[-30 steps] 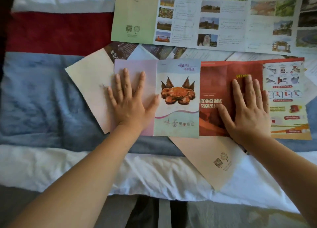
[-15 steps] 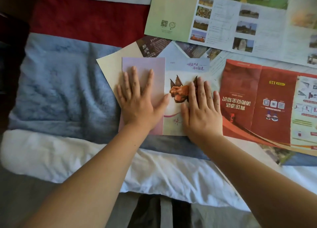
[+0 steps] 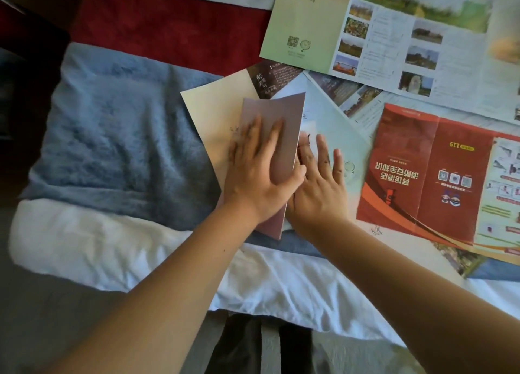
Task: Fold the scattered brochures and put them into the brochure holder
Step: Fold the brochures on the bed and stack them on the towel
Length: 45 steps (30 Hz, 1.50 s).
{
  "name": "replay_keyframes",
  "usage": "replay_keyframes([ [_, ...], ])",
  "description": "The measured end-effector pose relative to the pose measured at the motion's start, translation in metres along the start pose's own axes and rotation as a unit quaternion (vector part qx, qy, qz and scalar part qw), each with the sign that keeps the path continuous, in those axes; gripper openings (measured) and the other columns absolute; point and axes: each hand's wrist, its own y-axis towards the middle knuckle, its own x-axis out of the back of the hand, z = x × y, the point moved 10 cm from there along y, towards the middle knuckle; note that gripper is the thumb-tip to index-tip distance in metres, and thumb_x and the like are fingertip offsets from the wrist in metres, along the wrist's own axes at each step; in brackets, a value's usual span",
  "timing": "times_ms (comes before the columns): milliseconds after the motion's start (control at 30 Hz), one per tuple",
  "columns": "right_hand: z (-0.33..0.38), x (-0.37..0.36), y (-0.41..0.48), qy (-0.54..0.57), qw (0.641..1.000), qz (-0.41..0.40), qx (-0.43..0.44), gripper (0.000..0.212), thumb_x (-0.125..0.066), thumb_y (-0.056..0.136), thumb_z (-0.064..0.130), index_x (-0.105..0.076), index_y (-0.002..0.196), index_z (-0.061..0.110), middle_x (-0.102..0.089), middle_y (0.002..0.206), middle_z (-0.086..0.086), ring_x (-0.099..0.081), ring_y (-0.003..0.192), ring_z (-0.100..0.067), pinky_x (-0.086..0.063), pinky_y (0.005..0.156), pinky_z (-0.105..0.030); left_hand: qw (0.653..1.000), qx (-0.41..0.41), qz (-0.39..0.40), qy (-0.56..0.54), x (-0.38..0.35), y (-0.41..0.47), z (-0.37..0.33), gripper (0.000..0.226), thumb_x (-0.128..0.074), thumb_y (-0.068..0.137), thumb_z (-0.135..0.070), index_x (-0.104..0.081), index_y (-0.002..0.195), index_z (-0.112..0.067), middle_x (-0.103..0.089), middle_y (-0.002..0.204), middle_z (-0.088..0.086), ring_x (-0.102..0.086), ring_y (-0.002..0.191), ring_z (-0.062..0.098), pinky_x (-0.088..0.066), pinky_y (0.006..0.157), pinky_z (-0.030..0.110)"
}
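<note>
Mauve paper rises under the spread, straight fingers [image 3: 277, 131] of the left hand [image 3: 259, 173], which press flat on a tilted brochure [image 3: 281, 111] flap, the thumb at its right edge; whether the thumb pinches it cannot be told. Just beside, the right hand [image 3: 318, 193] lies palm down, fingers straight and apart, holding nothing and pinning the rest of the sheet. The flap's long axis runs away from the person, roughly along the fingers, and the crease sits between the two hands, so the left hand looks set to bring it over rightward. A cream sheet [image 3: 213, 111] lies beneath to the left, a red brochure [image 3: 405, 171] near the right hand's outer side, a green brochure [image 3: 306, 27] beyond the fingertips. Blue blanket [image 3: 118, 137] on the left offers open room. No holder is in view.
</note>
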Motion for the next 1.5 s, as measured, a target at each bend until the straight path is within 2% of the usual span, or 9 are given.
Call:
replay_keyframes([
  [200, 0.04, 0.003, 0.004, 0.065, 0.998, 0.008, 0.005, 0.063, -0.007, 0.106, 0.046, 0.016, 0.163, 0.03, 0.018, 0.171, 0.007, 0.029, 0.154, -0.02, 0.018, 0.125, -0.045, 0.965, 0.031, 0.039, -0.256, 0.036, -0.013, 0.004, 0.046, -0.04, 0.109, -0.037, -0.043, 0.154, -0.028, -0.048, 0.155, -0.008, -0.044, 0.142, 0.009, -0.04, 0.117, 0.042],
  [433, 0.102, 0.01, 0.013, 0.126, 0.991, 0.003, 0.047, 0.06, -0.003, 0.106, 0.053, 0.006, 0.164, 0.038, 0.009, 0.172, 0.009, 0.013, 0.158, -0.023, 0.006, 0.128, -0.048, 0.98, 0.095, -0.006, -0.176, 0.1, -0.034, 0.071, 0.034, -0.036, 0.11, -0.037, -0.053, 0.136, -0.023, -0.069, 0.127, 0.003, -0.066, 0.108, 0.022, -0.052, 0.088, 0.036],
  [667, 0.15, -0.015, 0.011, 0.09, 0.99, 0.053, 0.092, 0.06, -0.007, 0.107, 0.055, 0.003, 0.164, 0.038, 0.01, 0.173, 0.004, 0.015, 0.158, -0.024, 0.009, 0.127, -0.049, 0.977, 0.193, -0.06, -0.069, 0.131, -0.041, 0.151, 0.059, -0.044, 0.108, -0.033, -0.021, 0.162, -0.026, -0.056, 0.146, 0.008, -0.059, 0.124, 0.028, -0.051, 0.099, 0.044],
  [733, 0.153, -0.024, 0.009, 0.057, 0.991, 0.053, 0.106, 0.061, -0.011, 0.108, 0.055, 0.002, 0.164, 0.036, 0.009, 0.173, 0.003, 0.017, 0.158, -0.026, 0.009, 0.127, -0.048, 0.98, 0.175, -0.084, 0.033, 0.133, -0.043, 0.153, 0.066, -0.054, 0.103, -0.024, -0.024, 0.161, -0.025, -0.046, 0.149, 0.009, -0.055, 0.125, 0.029, -0.049, 0.092, 0.041],
  [833, 0.148, -0.035, 0.012, 0.019, 0.993, 0.045, 0.109, 0.064, -0.025, 0.108, 0.054, -0.003, 0.165, 0.035, 0.006, 0.173, 0.003, 0.013, 0.158, -0.03, 0.002, 0.127, -0.051, 0.978, 0.083, -0.084, 0.171, 0.105, -0.047, 0.131, 0.063, -0.054, 0.1, -0.027, -0.032, 0.159, -0.026, -0.029, 0.162, 0.016, -0.037, 0.143, 0.037, -0.037, 0.11, 0.048],
  [967, 0.148, -0.038, 0.014, 0.023, 0.992, 0.03, 0.119, 0.072, -0.023, 0.102, 0.055, -0.011, 0.165, 0.023, -0.001, 0.172, -0.002, 0.003, 0.159, -0.032, -0.005, 0.127, -0.052, 0.981, 0.032, -0.037, 0.189, 0.054, -0.058, 0.133, 0.057, -0.028, 0.106, -0.037, -0.023, 0.162, -0.027, -0.014, 0.171, -0.003, -0.011, 0.158, 0.024, -0.016, 0.124, 0.054],
  [1167, 0.105, -0.031, 0.03, 0.014, 0.998, 0.011, 0.057, 0.067, -0.019, 0.107, 0.047, -0.008, 0.166, 0.017, -0.007, 0.172, -0.008, -0.01, 0.158, -0.028, -0.004, 0.126, -0.044, 0.98, 0.022, -0.045, 0.194, 0.047, -0.055, 0.142, 0.064, -0.021, 0.106, -0.052, -0.016, 0.164, -0.027, -0.008, 0.172, -0.005, -0.005, 0.159, 0.021, -0.009, 0.126, 0.051],
  [1367, 0.035, -0.01, 0.057, -0.062, 0.994, 0.026, -0.084, 0.075, -0.005, 0.104, 0.056, 0.013, 0.163, 0.013, 0.009, 0.172, -0.014, 0.005, 0.158, -0.033, 0.0, 0.128, -0.049, 0.98, 0.004, -0.048, 0.195, 0.048, -0.056, 0.146, 0.078, -0.021, 0.1, -0.071, -0.006, 0.164, -0.029, 0.0, 0.172, -0.006, 0.0, 0.159, 0.021, -0.01, 0.126, 0.055],
  [1500, 0.06, -0.002, 0.054, -0.04, 0.997, 0.016, -0.056, 0.068, -0.019, 0.109, 0.045, 0.003, 0.165, 0.014, 0.006, 0.172, -0.015, 0.004, 0.158, -0.034, 0.0, 0.128, -0.049, 0.977, 0.001, -0.063, 0.205, 0.049, -0.056, 0.145, 0.085, -0.026, 0.097, -0.076, -0.005, 0.164, -0.029, 0.0, 0.172, -0.006, 0.0, 0.159, 0.021, -0.01, 0.125, 0.055],
])
